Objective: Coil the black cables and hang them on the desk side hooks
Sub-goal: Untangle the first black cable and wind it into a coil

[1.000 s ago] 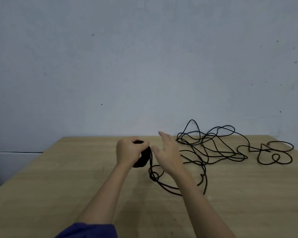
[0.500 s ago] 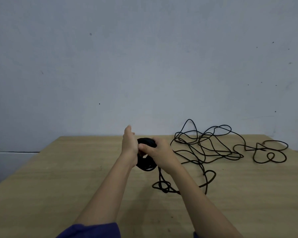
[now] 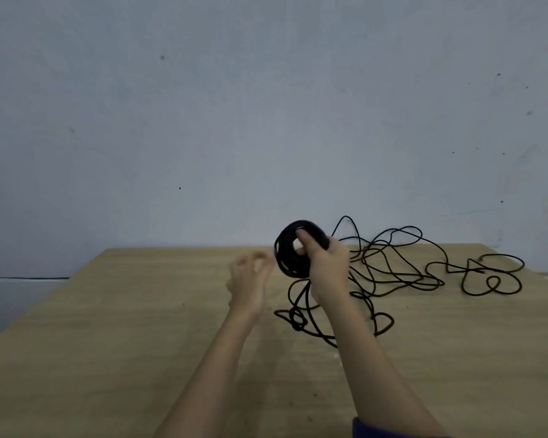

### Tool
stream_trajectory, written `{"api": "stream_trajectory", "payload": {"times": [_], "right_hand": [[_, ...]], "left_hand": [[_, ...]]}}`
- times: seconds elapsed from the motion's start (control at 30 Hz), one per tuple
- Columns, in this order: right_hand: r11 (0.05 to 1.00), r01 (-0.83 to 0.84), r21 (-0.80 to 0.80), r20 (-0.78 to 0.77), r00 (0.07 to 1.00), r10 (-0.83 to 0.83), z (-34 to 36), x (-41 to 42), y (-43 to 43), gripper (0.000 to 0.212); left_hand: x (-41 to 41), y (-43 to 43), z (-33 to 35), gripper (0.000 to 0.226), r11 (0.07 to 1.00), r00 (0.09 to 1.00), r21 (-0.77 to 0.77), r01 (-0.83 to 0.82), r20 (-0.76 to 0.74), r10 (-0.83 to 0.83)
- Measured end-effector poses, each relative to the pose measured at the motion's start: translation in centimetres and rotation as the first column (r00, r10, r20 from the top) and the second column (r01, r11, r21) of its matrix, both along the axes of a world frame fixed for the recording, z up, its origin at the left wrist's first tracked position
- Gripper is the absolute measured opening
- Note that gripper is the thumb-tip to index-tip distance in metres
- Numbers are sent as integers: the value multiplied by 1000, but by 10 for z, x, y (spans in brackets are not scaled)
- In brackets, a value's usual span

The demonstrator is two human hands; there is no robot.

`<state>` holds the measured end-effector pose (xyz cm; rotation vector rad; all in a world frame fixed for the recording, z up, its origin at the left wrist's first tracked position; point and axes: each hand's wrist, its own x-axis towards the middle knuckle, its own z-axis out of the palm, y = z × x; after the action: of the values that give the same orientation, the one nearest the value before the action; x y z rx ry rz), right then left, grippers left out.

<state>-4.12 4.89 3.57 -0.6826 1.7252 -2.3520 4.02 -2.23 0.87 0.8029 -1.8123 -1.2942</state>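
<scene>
**Kid:** How much is done?

**Helper:** Only some. The right hand (image 3: 328, 267) grips a small round coil (image 3: 284, 255), held up above the tabletop (image 3: 124, 343), thumb through the hole. The left hand (image 3: 249, 279) is just beside it, blurry, fingers loosely bent, holding nothing

**Kid:** What is left?

**Helper:** Lots, I think. A long messy cable (image 3: 366, 259) lies at the far right. I see no hooks

**Kid:** Any room?

**Helper:** Plenty on the left side; the wall (image 3: 266, 121) is right behind the mess

The left hand (image 3: 249, 279) has let go; the right hand (image 3: 326, 263) lifted the coil (image 3: 287, 254).
</scene>
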Motion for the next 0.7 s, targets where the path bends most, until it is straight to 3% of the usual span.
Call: {"api": "stream_trajectory", "payload": {"times": [0.1,0.2,0.37,0.43,0.5,0.6,0.7], "right_hand": [[989,78,-126,123,990,-62,5,-7,4,19],[968,128,-217,232,970,-76,8,-9,10,17],[931,227,-286,400,911,-99,8,-26,22,19],[920,243,-307,428,899,-95,5,-28,24,19],[918,252,-307,438,894,-99,3,-25,23,20],[913,251,-323,453,887,-83,2,-18,19,20],[912,257,-319,462,882,-87,2,-16,19,19]], "left_hand": [[5,3,-29,19,908,908,-15,418,24,-417],[9,0,-42,11,861,862,-48,506,38,-505],[16,-6,-37,23,926,923,-46,374,-80,-376],[18,-4,-30,16,934,935,-98,344,-61,-350],[15,0,-28,27,927,943,-182,328,13,-332],[6,11,-30,21,896,974,-382,227,103,-203],[2,13,-31,11,884,970,-406,232,31,-241]]}}
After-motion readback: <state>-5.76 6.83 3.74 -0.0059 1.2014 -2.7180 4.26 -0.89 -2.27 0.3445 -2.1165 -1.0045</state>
